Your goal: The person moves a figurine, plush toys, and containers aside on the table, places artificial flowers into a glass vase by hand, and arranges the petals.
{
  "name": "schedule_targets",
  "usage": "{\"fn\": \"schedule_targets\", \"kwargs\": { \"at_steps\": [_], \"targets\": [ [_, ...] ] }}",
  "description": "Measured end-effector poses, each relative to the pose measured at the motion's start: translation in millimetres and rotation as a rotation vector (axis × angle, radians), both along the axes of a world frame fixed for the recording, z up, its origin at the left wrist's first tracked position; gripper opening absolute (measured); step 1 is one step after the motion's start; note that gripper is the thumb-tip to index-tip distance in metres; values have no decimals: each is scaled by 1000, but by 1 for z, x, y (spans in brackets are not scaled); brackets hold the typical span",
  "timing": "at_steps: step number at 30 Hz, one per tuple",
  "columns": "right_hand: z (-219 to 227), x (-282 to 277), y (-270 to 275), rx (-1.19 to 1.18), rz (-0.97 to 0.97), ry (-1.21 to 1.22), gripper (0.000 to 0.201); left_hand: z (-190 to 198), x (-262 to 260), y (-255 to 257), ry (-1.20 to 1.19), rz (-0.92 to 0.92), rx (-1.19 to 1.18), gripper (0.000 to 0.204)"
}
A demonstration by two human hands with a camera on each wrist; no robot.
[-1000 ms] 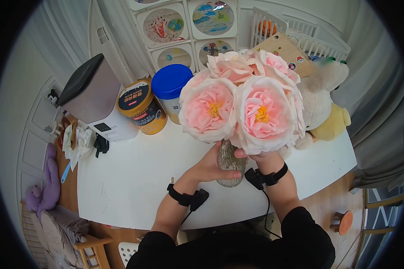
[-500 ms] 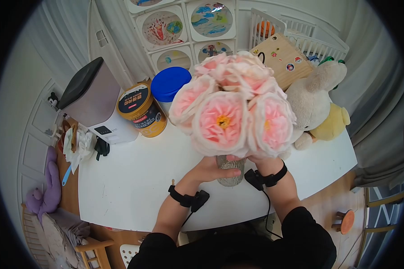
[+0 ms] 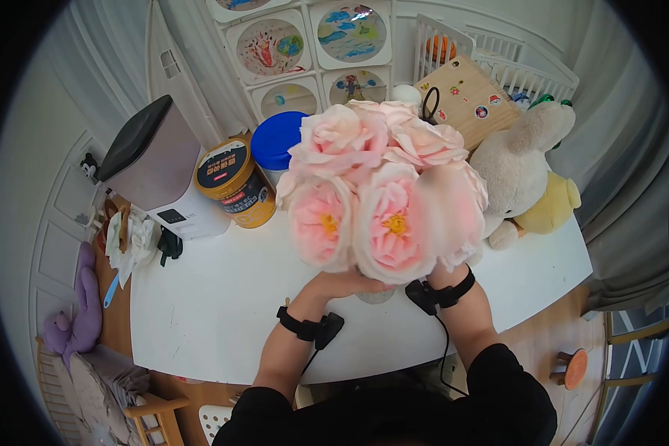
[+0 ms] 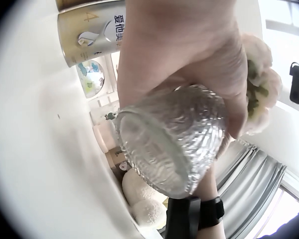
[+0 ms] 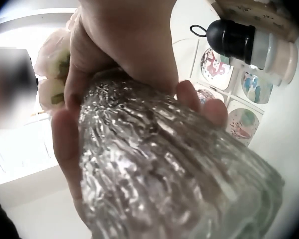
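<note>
A ribbed clear glass vase filled with large pale pink flowers is held up in front of the person. My left hand grips the vase from the left, fingers curled round its side. From the other side my right hand grips it near the neck, just under the blooms. The flowers hide most of the vase and much of both hands in the head view. The vase's round base shows in the left wrist view, raised off the white table.
At the back left stand a grey-and-white appliance, a yellow tub and a blue-lidded can. Behind the flowers on the right are a plush toy, a yellow plush and a stickered wooden board.
The flowers have turned round and tipped toward the person, and their blooms now cover nearly all of the vase. Both hands have kept hold of it in about the same place.
</note>
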State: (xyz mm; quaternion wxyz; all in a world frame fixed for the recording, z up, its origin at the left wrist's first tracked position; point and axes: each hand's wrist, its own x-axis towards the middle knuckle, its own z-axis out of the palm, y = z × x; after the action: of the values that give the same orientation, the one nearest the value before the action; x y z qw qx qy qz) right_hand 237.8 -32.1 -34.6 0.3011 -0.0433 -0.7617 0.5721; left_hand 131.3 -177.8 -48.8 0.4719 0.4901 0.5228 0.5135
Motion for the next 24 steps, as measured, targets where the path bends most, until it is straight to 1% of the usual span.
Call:
{"fn": "schedule_targets", "kwargs": {
  "at_steps": [1, 2, 5, 6, 8, 9, 10, 11, 12, 13, 14, 16, 17, 19, 22, 24],
  "targets": [
    [-1, 2, 0, -32, 16, -13, 82, -9, -2, -1, 70, -13, 53, 68],
    [-1, 2, 0, -61, 33, -26, 81, -9, -2, 0, 141, -25, 108, 68],
    [-2, 5, -1, -148, 90, -69, 80, -1, 3, 1, 9, 108, -22, 64],
    [-1, 5, -1, -175, 106, -79, 80, -4, 4, 4, -26, 138, 35, 63],
    [-2, 3, -8, -155, 22, -67, 75, -13, 3, 13, -95, 193, 152, 62],
    [-4, 1, -13, -144, -20, -59, 72, -9, 5, 11, -9, 250, 147, 59],
    [-5, -1, -17, -135, -61, -52, 69, -13, 6, 11, 29, 293, 206, 60],
    [-10, -4, -16, 417, -311, 85, 62, -22, 5, 14, 69, 336, 267, 61],
    [-13, -6, -13, 419, -313, 90, 62, -36, 4, 15, 109, 378, 326, 63],
    [-15, -8, -8, 329, -254, 130, 63, -61, -7, 12, 225, 340, 303, 64],
    [-18, -9, -2, 237, -194, 170, 64, -80, -12, 11, 372, 376, 332, 67],
    [-27, -7, 6, 44, -75, 239, 66, -104, -16, 5, 658, 444, 374, 75],
    [-32, -4, 10, -53, -16, 271, 67, -97, -19, 2, 109, 370, 317, 70],
    [-41, 3, 18, -248, 102, 330, 69, -66, -27, 1, -982, 180, 156, 62],
    [-55, 16, 24, -549, 278, 405, 73, -40, -28, 0, -840, -116, 490, 59],
    [-59, 19, 27, -747, 401, 456, 75, -29, -17, -2, -227, 46, 410, 58]
  ]
}}
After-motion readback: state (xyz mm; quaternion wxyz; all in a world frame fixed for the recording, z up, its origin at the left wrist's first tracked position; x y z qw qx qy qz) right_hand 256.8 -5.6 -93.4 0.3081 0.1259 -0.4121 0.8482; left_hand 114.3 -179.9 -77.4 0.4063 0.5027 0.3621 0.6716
